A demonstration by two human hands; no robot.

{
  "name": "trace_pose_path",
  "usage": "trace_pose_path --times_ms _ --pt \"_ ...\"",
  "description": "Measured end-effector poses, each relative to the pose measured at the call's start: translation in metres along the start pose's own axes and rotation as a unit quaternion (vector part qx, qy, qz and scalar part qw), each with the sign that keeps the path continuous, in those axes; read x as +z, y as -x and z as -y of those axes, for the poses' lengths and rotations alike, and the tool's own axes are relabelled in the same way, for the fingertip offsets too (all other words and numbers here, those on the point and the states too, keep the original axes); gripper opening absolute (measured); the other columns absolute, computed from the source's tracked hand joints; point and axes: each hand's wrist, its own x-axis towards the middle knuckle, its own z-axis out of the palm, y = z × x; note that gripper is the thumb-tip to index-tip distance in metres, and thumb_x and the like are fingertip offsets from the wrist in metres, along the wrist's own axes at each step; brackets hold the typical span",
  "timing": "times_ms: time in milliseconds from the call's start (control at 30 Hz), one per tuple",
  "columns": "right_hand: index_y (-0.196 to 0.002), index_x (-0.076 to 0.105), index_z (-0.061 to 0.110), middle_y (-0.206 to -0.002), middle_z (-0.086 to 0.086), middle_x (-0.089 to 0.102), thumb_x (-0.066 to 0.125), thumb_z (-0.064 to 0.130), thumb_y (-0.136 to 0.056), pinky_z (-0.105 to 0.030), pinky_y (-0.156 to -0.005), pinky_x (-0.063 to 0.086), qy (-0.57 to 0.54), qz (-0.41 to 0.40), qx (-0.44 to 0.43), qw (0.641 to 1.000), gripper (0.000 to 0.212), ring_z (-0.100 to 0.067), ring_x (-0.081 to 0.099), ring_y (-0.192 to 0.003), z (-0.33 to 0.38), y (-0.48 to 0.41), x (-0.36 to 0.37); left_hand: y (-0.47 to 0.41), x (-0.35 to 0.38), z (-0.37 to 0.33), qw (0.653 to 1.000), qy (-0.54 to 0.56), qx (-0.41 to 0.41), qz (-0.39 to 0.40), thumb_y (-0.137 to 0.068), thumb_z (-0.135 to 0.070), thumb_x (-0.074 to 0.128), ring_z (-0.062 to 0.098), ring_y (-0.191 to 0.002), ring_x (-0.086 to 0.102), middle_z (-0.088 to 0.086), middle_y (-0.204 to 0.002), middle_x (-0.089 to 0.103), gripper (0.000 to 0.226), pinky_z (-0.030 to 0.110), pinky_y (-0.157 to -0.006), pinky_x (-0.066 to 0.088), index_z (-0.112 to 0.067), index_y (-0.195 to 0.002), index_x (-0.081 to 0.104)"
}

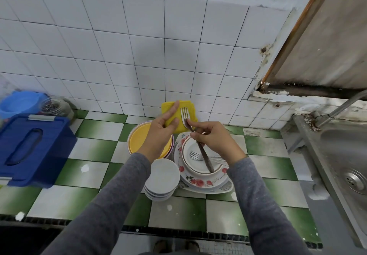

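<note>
My left hand (159,130) holds a yellow cloth (186,109) up over the counter, thumb and fingers pinching it. My right hand (211,138) grips a metal fork (185,115) by its neck, tines up against the cloth, its dark handle slanting down over the plates. Below lies a stack of plates (198,182) with a flowered rim, and another fork (195,155) rests in the top plate.
Yellow bowls (143,137) are stacked left of the plates, white bowls (161,177) in front. A blue lidded box (29,147), a light blue basin (17,103) and a jar (53,106) stand at left. A steel sink (341,151) with a tap (341,106) is at right.
</note>
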Motion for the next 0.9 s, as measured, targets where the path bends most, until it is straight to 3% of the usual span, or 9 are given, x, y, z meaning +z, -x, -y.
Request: trace_pose_path --times_ms 167,333,467,633,767,900 --pt "-0.132 0.064 0.015 -0.066 0.013 0.059 0.07 0.0 -0.089 -0.019 -0.067 0.05 -0.104 -0.028 -0.025 0.994 0.046 -0.007 0.054 -0.066 0.006 0.0 0.005 0.001 0.002 0.001 0.999 0.018 -0.02 0.043 -0.099 -0.001 0.052 0.02 -0.133 0.052 0.001 -0.146 0.054 0.049 0.045 -0.11 0.045 -0.034 -0.137 0.055" --pt "-0.118 0.069 0.027 -0.083 0.003 0.058 0.07 -0.002 -0.088 -0.02 -0.069 0.053 -0.173 -0.069 -0.048 0.981 0.041 -0.011 0.058 -0.074 0.005 0.009 0.007 0.0 0.006 -0.005 0.998 0.02 -0.032 0.054 -0.099 -0.003 0.053 0.014 -0.121 0.061 -0.011 -0.133 0.061 0.048 0.036 -0.101 0.052 -0.032 -0.138 0.054" --pt "-0.115 0.068 0.023 -0.078 0.002 0.048 0.068 -0.007 -0.087 -0.016 -0.066 0.053 -0.206 -0.118 -0.053 0.97 0.041 -0.008 0.048 -0.066 0.006 0.022 0.001 -0.003 0.016 -0.008 0.997 0.006 -0.035 0.074 -0.099 -0.004 0.053 0.008 -0.113 0.064 -0.02 -0.122 0.063 0.049 0.033 -0.099 0.053 -0.026 -0.143 0.05" --pt "-0.115 0.069 0.019 -0.086 -0.005 0.048 0.067 -0.005 -0.09 -0.019 -0.066 0.056 -0.198 -0.194 -0.074 0.958 0.036 -0.011 0.053 -0.069 -0.005 0.055 -0.032 -0.008 0.051 0.002 0.989 0.004 -0.057 0.139 -0.099 -0.008 0.056 0.022 -0.129 0.055 -0.004 -0.142 0.053 0.048 0.043 -0.107 0.047 -0.038 -0.136 0.057" --pt "-0.115 0.07 0.022 -0.085 0.0 0.049 0.065 -0.005 -0.091 -0.023 -0.072 0.059 -0.192 -0.263 -0.07 0.943 0.037 -0.027 0.049 -0.081 -0.018 0.095 -0.067 -0.004 0.101 0.007 0.983 -0.001 -0.059 0.176 -0.098 -0.007 0.058 0.022 -0.134 0.048 -0.001 -0.15 0.045 0.049 0.047 -0.113 0.041 -0.048 -0.125 0.063" --pt "-0.111 0.07 0.024 -0.077 0.01 0.054 0.064 -0.007 -0.09 -0.022 -0.07 0.058 -0.201 -0.328 -0.069 0.921 0.038 -0.017 0.059 -0.072 -0.027 0.146 -0.107 0.011 0.158 0.01 0.966 -0.011 -0.058 0.253 -0.098 -0.012 0.059 0.02 -0.134 0.048 -0.005 -0.152 0.041 0.049 0.048 -0.113 0.04 -0.05 -0.13 0.059"
